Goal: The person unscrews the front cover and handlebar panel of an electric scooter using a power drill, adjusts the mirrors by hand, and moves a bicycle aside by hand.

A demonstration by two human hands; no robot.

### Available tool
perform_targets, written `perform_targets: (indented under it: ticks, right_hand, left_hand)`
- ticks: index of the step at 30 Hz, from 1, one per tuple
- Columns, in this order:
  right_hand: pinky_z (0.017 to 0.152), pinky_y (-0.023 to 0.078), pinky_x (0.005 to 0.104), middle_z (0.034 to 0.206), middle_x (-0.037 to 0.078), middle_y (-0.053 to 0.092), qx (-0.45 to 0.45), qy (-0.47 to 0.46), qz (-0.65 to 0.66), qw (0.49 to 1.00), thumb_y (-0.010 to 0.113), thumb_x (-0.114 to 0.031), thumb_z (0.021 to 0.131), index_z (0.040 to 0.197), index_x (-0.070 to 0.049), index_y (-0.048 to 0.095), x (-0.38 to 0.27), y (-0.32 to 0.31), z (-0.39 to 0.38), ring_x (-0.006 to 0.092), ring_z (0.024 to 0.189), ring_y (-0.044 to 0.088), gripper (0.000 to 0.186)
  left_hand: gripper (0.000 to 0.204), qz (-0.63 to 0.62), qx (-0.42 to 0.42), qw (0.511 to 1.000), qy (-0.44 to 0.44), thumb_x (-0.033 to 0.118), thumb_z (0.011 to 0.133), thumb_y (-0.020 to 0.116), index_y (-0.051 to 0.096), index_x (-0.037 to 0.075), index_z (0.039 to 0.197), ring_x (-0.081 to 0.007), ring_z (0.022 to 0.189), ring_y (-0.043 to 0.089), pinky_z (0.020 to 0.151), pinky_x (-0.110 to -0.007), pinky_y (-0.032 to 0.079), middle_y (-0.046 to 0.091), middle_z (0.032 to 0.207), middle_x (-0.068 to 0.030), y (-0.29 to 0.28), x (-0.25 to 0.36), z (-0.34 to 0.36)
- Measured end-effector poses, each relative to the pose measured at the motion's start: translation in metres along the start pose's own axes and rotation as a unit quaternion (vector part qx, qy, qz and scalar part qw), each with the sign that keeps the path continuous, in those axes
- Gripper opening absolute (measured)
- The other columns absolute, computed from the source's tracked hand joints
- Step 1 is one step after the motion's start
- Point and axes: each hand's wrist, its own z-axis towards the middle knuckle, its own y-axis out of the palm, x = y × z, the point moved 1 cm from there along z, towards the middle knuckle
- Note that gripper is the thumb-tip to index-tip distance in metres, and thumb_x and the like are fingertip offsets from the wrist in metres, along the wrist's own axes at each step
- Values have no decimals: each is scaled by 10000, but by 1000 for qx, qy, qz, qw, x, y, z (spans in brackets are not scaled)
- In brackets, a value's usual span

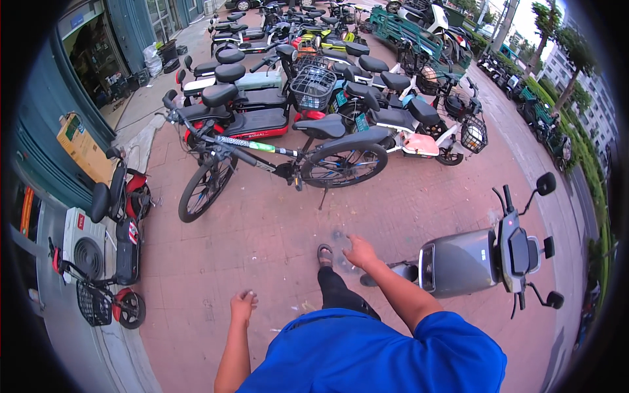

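Observation:
My left hand (243,306) hangs over the paving to the left of my body, its fingers loosely bent and apart, with nothing seen in it. My right hand (359,251) reaches out ahead over the ground, its fingers stretched and empty. A dark grey electric scooter (462,262) stands just right of my right forearm, not touched by the hand. Ahead of me a black mountain bike (265,164) rests on its kickstand, its front wheel toward the left. Both hands are apart from the bike. One sandalled foot (325,254) steps forward between my hands.
Rows of parked electric bikes (252,124) fill the area behind the mountain bike. A red and black electric bike (128,245) stands at the left beside a white air-conditioner unit (85,242) and a cardboard sheet (85,147). A green cargo tricycle (406,39) is farther back.

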Motion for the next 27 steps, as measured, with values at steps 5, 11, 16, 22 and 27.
perform_targets:
  ticks: [5, 11, 16, 22, 27]
  right_hand:
    - [1128, 472, 469, 1431, 281, 594, 33, -1, 34, 999, 762, -331, 892, 1443, -47, 566, 24, -30, 124, 431, 1316, 583, 651]
    - [1188, 420, 482, 1489, 292, 544, 50, -63, -41, 996, 744, -281, 893, 1453, 43, 528, 15, -73, 300, 428, 1396, 522, 682]
    - [1191, 413, 478, 1522, 277, 512, 127, -77, -73, 986, 778, -274, 880, 1512, 35, 461, -24, -142, 406, 400, 1450, 471, 771]
    - [1202, 384, 510, 1597, 282, 412, 91, -70, -84, 990, 741, -219, 883, 1541, 12, 436, -50, -145, 473, 429, 1476, 432, 761]
    - [1161, 415, 565, 1588, 366, 368, 118, -32, -146, 982, 574, -65, 923, 1573, 12, 402, -50, -120, 487, 516, 1466, 415, 677]
  left_hand:
    - [333, -13, -33, 995, 93, 194, 1016, 646, 682, -61, 1227, -202, 888, 740, 721, -327, 595, 752, 1053, -137, 79, 165, 107]
    - [652, -114, -42, 988, 96, 373, 1022, 675, 444, -15, 1492, -314, 1229, 650, 917, -427, 586, 603, 1425, -200, 150, 295, 233]
    - [937, -200, -3, 980, 19, 614, 983, 647, 306, 3, 1607, -404, 1361, 549, 1106, -552, 465, 467, 1570, -252, 181, 350, 342]
    - [742, -237, 81, 965, -79, 552, 980, 650, 496, -27, 1417, -374, 1096, 695, 905, -523, 560, 656, 1291, -233, 177, 335, 441]
    - [383, -230, -33, 956, -181, 411, 1041, 614, 608, 82, 1236, -241, 788, 606, 714, -444, 546, 629, 896, -47, 195, 325, 421]
